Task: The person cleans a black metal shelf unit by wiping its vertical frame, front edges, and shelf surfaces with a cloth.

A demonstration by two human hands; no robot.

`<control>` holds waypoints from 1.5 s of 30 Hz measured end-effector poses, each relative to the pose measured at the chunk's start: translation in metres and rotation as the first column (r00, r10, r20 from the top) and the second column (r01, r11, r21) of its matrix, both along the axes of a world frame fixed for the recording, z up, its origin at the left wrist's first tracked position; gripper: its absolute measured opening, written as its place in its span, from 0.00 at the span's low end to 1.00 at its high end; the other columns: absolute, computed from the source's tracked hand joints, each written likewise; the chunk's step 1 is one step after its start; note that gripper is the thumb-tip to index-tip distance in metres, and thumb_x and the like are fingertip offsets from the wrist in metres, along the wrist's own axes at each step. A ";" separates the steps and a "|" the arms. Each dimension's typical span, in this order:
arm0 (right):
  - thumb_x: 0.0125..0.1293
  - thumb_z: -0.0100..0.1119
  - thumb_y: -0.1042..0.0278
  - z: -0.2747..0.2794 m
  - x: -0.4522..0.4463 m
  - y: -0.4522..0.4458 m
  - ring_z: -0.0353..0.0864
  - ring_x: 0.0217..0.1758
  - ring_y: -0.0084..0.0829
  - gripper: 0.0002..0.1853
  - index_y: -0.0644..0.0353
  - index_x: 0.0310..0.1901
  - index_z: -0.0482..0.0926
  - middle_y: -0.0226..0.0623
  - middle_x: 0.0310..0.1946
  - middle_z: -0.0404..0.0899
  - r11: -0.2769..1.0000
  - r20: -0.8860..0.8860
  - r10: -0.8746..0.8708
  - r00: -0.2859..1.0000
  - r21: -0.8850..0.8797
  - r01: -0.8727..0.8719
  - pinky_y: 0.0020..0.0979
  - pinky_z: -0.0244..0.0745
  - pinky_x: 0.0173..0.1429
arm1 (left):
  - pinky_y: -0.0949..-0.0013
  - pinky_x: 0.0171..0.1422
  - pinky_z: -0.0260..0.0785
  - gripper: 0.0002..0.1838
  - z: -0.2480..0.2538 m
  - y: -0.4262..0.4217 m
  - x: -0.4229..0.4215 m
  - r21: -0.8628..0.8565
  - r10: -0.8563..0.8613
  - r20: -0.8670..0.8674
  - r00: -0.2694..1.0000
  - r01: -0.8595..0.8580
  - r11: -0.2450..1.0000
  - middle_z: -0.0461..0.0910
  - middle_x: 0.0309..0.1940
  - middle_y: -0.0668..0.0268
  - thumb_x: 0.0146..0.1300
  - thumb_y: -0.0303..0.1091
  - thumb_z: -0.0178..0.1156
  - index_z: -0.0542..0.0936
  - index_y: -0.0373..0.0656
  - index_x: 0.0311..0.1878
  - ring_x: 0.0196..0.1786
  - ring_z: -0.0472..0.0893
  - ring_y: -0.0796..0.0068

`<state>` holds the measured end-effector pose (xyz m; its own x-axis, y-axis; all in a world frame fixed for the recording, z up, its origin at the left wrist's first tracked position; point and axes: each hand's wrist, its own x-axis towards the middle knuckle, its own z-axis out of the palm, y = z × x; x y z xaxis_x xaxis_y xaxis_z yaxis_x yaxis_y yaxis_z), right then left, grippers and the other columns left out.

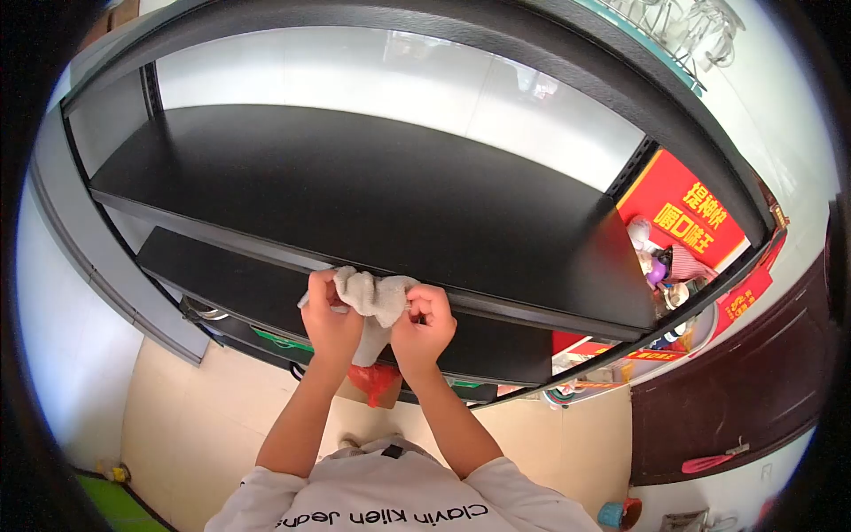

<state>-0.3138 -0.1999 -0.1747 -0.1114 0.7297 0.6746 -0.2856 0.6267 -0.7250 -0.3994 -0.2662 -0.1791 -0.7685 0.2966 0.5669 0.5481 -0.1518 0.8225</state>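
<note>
A light grey cloth (376,297) hangs bunched between my two hands at the front edge of a black shelf (355,195). My left hand (331,312) pinches its left end, the fingers curled together. On the other side my right hand (425,324) grips the cloth's right end, its fingers closed. Part of the cloth drapes down below my hands, in front of the lower shelf (487,346). A red plastic bag (374,383) shows just beneath it, between my forearms.
Black uprights and an upper shelf edge (425,27) frame the rack. Red boxes (683,213) and small items stand at the right. A dark door (736,381) is at the lower right. Two small buckets (620,512) stand on the floor.
</note>
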 end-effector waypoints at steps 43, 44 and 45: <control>0.55 0.68 0.81 -0.019 -0.168 -0.090 0.76 0.34 0.15 0.20 0.59 0.42 0.65 0.29 0.33 0.76 0.976 -0.272 -0.201 0.941 -0.132 0.171 0.18 0.73 0.42 | 0.73 0.23 0.70 0.17 -0.015 -0.053 -0.158 0.001 -0.147 -0.408 0.901 0.161 0.987 0.76 0.17 0.66 0.40 0.23 0.66 0.73 0.43 0.36 0.18 0.80 0.70; 0.55 0.68 0.81 -0.019 -0.174 -0.094 0.76 0.34 0.15 0.20 0.59 0.42 0.65 0.29 0.33 0.76 0.976 -0.277 -0.188 0.942 -0.163 0.146 0.18 0.73 0.42 | 0.73 0.24 0.70 0.17 -0.014 -0.056 -0.164 -0.002 -0.147 -0.408 0.901 0.161 0.987 0.76 0.17 0.66 0.40 0.23 0.67 0.73 0.43 0.36 0.18 0.80 0.70; 0.55 0.68 0.81 -0.020 -0.181 -0.098 0.76 0.34 0.15 0.20 0.59 0.42 0.65 0.29 0.33 0.76 0.979 -0.274 -0.167 0.947 -0.159 0.126 0.18 0.72 0.41 | 0.73 0.24 0.70 0.17 -0.014 -0.060 -0.171 0.003 -0.134 -0.408 0.903 0.148 0.989 0.77 0.17 0.65 0.41 0.24 0.67 0.73 0.43 0.36 0.19 0.81 0.69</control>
<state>-0.4947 -0.2980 -0.1944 0.1857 0.8114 0.5543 -0.4053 0.5771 -0.7090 -0.5701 -0.3265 -0.1928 -0.4214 0.3603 0.8323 0.8045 -0.2751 0.5264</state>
